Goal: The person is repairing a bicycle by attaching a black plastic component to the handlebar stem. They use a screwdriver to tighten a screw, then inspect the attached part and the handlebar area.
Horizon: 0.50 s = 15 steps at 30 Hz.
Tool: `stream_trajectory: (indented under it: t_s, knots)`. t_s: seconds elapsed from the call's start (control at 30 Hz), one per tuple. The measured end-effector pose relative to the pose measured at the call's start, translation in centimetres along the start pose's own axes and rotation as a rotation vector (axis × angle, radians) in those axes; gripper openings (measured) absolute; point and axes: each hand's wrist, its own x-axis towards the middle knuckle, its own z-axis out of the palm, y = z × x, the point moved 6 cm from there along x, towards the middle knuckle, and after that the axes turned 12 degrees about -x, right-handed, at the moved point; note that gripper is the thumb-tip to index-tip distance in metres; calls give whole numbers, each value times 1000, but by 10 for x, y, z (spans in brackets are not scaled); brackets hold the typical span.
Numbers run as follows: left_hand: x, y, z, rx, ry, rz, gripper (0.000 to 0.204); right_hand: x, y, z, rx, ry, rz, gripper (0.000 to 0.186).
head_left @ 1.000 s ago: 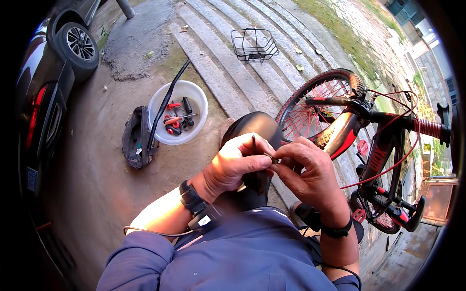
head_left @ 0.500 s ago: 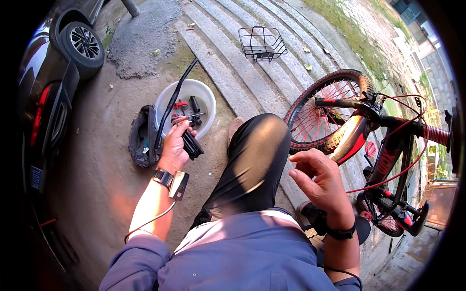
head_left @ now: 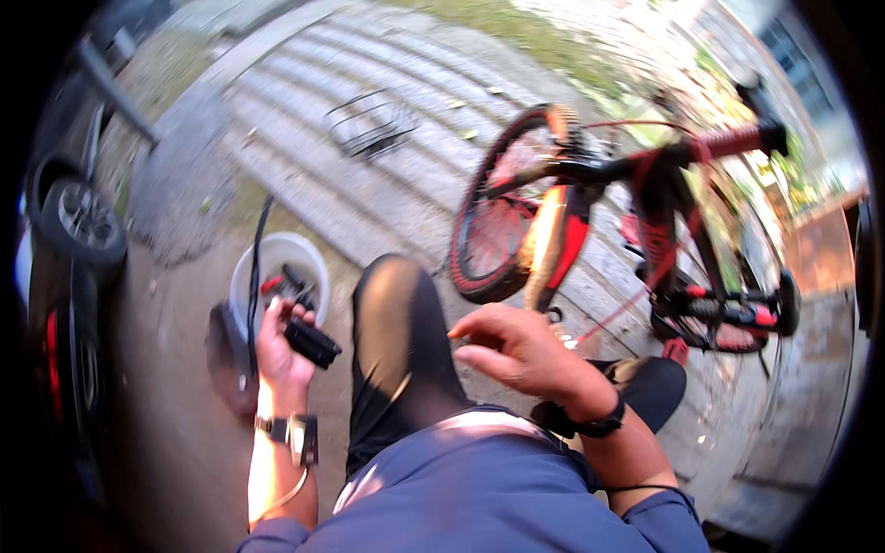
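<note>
Left hand [head_left: 281, 346]: closed around a black block-shaped part [head_left: 312, 342], apparently a pedal, though blur leaves that unsure. The part sticks out past the thumb side, toward the knee [head_left: 392, 304]. Hand is raised just off the rim of the white bucket [head_left: 241, 281], directly beyond it; the bucket holds more small red and black parts, so the grip looks like a pick from that stock. A black cable or rod [head_left: 256, 267] leans out of the bucket past the fingers. A dark bag or tool [head_left: 224, 355] lies on the ground just to the outer side of the wrist. Watch [head_left: 293, 433] on that wrist.

Right hand [head_left: 516, 350]: empty, fingers loosely curled and half open, hovering over the lap, apart from everything. Palm turned inward, as if kept free to receive or work. Black band [head_left: 590, 426] on the wrist.

Beyond the right hand: red and black bicycle [head_left: 645, 203], standing upside down on the pavement with a wheel [head_left: 502, 221] up and near the knee, which leaves wheels and crank within reach. Crank and pedal area [head_left: 728, 309] sits further out to the right.

Further out: wire basket [head_left: 371, 124] on the ribbed concrete slabs [head_left: 396, 198], well apart from both hands. Parked car [head_left: 69, 276] far to the left of the left hand.
</note>
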Motion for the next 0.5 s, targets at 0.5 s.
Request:
stream_trajectory:
  t_s: [0.5]
  knots:
    - [-114, -163, 174, 79, -491, -436, 32, -56, 42, -7, -50, 41, 25, 45]
